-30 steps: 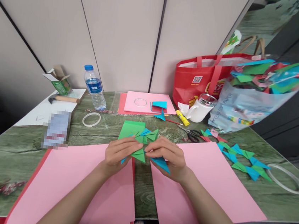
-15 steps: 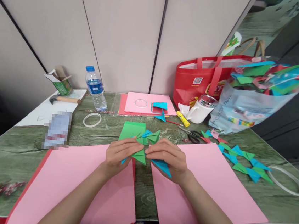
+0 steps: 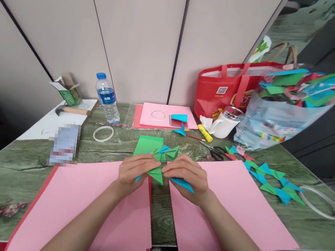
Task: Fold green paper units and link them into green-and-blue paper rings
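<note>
Between my hands is a folded paper chain of green and blue pieces. My left hand (image 3: 135, 173) is closed on a green folded paper piece (image 3: 156, 175), with a blue tip sticking out beneath the fingers. My right hand (image 3: 188, 177) pinches a blue folded paper piece (image 3: 183, 184) that points down to the right. Fingertips of both hands nearly meet, and how the pieces join is hidden behind them. Just beyond lie more green and blue folds (image 3: 171, 153) and a flat green paper (image 3: 148, 144).
Pink sheets (image 3: 86, 213) lie left and right under my forearms. Rightward are a finished-looking paper chain (image 3: 272, 178), a white ring (image 3: 323, 204) and scissors (image 3: 217, 150). Farther back stand a white mug (image 3: 225, 123), a red bag (image 3: 216, 90), a bottle (image 3: 108, 99) and a hammer (image 3: 73, 110).
My right hand has shifted very slightly left, and the blue piece in it has tilted a little. My left hand stays almost still.
</note>
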{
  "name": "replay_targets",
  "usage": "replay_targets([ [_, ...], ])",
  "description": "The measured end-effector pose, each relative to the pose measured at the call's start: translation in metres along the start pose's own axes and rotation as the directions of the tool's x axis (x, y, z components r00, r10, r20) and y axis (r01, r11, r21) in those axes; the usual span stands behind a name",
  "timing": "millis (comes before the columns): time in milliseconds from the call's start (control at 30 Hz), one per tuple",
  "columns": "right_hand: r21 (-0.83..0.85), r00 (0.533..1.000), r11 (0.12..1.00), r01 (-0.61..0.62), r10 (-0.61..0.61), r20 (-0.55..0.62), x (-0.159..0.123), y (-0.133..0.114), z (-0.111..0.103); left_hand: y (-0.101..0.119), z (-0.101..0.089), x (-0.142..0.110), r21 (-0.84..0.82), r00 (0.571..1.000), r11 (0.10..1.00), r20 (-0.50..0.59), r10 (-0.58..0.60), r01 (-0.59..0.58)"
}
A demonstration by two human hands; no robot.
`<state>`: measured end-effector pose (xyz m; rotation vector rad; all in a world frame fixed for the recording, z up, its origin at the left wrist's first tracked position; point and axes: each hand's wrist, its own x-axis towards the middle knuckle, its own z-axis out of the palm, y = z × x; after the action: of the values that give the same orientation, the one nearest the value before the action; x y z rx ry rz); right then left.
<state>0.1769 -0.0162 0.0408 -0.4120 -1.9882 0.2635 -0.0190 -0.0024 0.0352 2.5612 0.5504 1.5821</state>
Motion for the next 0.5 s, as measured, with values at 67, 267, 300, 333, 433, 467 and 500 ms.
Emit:
replay_targets([
  [67,0.01,1.0,1.0,-0.01,0.01,-0.004,0.0006,-0.0002,0.0001,-0.0013,0.0015,-0.0008,-0.026,1.0,1.0,-0.001,-0.012,0.012],
  [267,0.085,0.991,0.991,-0.106,0.112,-0.07,0.0025,0.0003,0.0016,-0.005,0.0053,-0.0049,-0.044,0.999,0.998,0.005,-0.047,0.048],
  [300,0.111,0.987,0.986,-0.128,0.137,-0.083,0.0028,0.0005,0.0019,-0.0054,0.0055,-0.0057,-0.044,0.999,0.998,0.006,-0.051,0.051],
  [333,0.137,0.982,0.978,-0.155,0.168,-0.089,0.0032,0.0007,0.0021,-0.0058,0.0058,-0.0065,-0.046,0.999,0.998,0.008,-0.051,0.051],
  [433,0.208,0.957,0.944,-0.257,0.278,-0.081,0.005,0.0005,0.0026,-0.0067,0.0065,-0.0087,-0.054,0.998,0.997,0.02,-0.062,0.063],
  [467,0.228,0.946,0.929,-0.293,0.316,-0.071,0.0056,0.0001,0.0029,-0.0067,0.007,-0.0093,-0.056,0.997,0.996,0.023,-0.072,0.073],
  [500,0.244,0.935,0.913,-0.325,0.35,-0.062,0.0061,-0.0002,0.0035,-0.0066,0.0077,-0.0098,-0.057,0.996,0.995,0.024,-0.083,0.085],
])
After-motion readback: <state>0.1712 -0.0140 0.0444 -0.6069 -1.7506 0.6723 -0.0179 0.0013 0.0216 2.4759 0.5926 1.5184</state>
